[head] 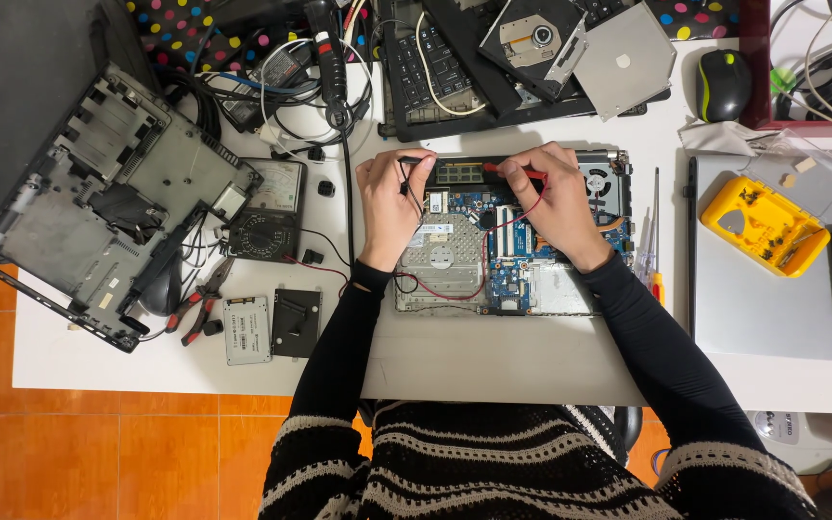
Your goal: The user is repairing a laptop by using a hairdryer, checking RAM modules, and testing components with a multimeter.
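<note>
You wear long, close-fitting black sleeves that run from the 6 o'clock edge of the view up to your wrists, where the cuffs end snugly. Over them sits a knitted black garment with cream bands in an openwork pattern, showing across your chest at 6 o'clock and at both upper arms. Your left hand and right hand are bare, without gloves.

Blue circuit board, yellow parts tray, orange floor tiles, black-and-cream striped sweater.
</note>
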